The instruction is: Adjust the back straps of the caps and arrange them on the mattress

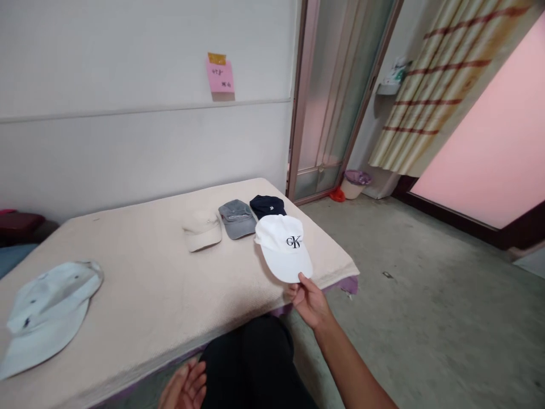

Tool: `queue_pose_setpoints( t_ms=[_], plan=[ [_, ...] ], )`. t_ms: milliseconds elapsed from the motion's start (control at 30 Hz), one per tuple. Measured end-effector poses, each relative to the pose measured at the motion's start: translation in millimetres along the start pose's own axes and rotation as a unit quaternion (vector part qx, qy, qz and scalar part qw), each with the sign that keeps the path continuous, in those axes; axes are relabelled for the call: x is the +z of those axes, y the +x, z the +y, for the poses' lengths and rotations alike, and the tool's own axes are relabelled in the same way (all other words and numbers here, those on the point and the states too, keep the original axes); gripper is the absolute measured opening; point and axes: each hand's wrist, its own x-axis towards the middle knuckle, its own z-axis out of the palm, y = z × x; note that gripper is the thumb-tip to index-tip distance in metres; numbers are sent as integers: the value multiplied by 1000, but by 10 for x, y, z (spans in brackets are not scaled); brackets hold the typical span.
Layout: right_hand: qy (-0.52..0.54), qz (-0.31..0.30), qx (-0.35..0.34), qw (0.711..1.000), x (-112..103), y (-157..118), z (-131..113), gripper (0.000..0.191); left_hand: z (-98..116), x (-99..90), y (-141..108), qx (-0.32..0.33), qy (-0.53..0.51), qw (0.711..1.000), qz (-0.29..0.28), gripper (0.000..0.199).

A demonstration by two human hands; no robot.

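Note:
My right hand [310, 300] grips the brim of a white baseball cap [279, 247], thumb on top, with black letters on its front. The cap is held over the right end of the cream-covered table [162, 284], partly in front of a navy cap [266, 205]. Beside that lie a grey cap [237, 219] and a beige cap [203, 232]. A pale blue-white cap [51, 315] rests at the left of the table. My left hand [185, 386] is low by my legs, palm up, fingers loosely curled and apart, holding nothing.
A pink note [220, 76] is taped to the white wall behind. To the right are a sliding glass door [327, 113], a waste bin [355, 184], a striped curtain [447, 85] and the concrete floor [426, 307]. Dark red and blue items [19, 227] sit at the far left.

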Motion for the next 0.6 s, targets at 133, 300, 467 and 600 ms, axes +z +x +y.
queue_pose_setpoints(
  t_ms=[133,300,467,600],
  plan=[
    [-7,-91,69,993,198,-409,364,16,245,549,-218,14,-40,993,-115,27],
    [-113,-213,150,959,289,-687,719,19,918,998,-506,91,-158,965,-190,51],
    [-157,-236,165,945,396,-623,870,18,1431,980,-693,238,-247,928,-146,32],
    [-181,-210,162,947,545,-508,967,20,1460,935,-778,320,-220,912,-130,30]
  ],
)
